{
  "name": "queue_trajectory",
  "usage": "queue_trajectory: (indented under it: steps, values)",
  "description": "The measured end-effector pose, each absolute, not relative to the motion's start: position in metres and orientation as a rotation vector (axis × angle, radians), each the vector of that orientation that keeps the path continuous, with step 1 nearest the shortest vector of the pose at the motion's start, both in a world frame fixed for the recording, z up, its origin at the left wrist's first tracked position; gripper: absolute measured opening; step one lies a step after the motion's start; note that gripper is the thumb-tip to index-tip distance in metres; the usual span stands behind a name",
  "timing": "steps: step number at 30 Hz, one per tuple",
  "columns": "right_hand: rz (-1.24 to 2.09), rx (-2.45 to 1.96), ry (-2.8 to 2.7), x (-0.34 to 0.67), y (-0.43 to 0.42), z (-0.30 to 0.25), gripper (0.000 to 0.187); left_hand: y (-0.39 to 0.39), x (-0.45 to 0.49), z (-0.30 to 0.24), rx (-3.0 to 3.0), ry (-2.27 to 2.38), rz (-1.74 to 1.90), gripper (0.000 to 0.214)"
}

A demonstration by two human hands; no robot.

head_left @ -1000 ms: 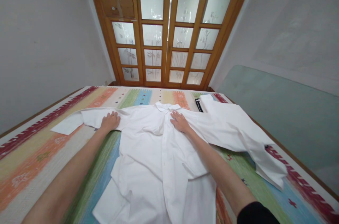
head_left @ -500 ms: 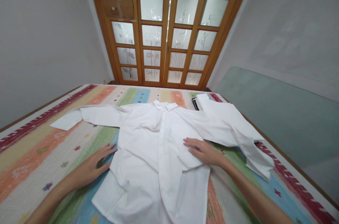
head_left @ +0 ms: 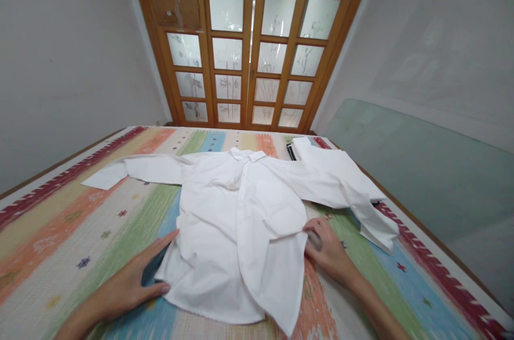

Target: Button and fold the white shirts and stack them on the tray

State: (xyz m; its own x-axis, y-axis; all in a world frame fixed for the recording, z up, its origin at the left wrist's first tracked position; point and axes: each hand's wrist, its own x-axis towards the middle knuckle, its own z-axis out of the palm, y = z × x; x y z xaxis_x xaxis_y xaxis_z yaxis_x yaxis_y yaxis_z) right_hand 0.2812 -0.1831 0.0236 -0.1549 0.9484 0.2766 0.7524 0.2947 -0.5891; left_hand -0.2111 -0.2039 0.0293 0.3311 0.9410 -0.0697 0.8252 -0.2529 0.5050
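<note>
A white long-sleeved shirt [head_left: 241,211] lies front-up on a striped, many-coloured bedspread [head_left: 72,222], collar toward the far doors and both sleeves spread outward. My left hand [head_left: 134,284] rests flat beside the shirt's lower left edge, fingers stretched out and thumb touching the hem. Over at the shirt's right side edge, near the waist, my right hand [head_left: 327,249] has its fingertips against the cloth and its fingers extended. Neither hand grips the fabric.
Wooden doors with frosted glass panes [head_left: 249,45] stand behind the bed. A dark folded item [head_left: 292,151] lies under the shirt's right sleeve at the far corner. A pale green headboard panel [head_left: 421,168] runs along the right side.
Both hands slid from the shoulders and collar down the shirt's sides toward me, to the lower edges. The view pulled back a little.
</note>
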Motion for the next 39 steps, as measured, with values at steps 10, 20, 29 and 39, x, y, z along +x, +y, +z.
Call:
queue_trajectory:
  steps: [10,20,29,39]
  values:
    - [0.45,-1.398,-1.981,0.265,-0.188,0.027,0.015,-0.226,-0.207,0.03,2.209,1.517,0.56,0.048]
    - [0.101,-1.411,-1.704,0.28,-0.204,0.054,0.014,-0.232,-0.184,0.051,1.886,1.813,1.33,0.027]
    - [-0.193,-1.449,-1.648,0.311,-0.239,0.048,0.005,-0.243,-0.192,0.049,1.815,1.961,1.384,0.022]
    - [0.134,-1.528,-1.908,0.304,-0.256,0.017,0.007,-0.242,-0.182,0.037,2.106,1.963,1.089,0.01]
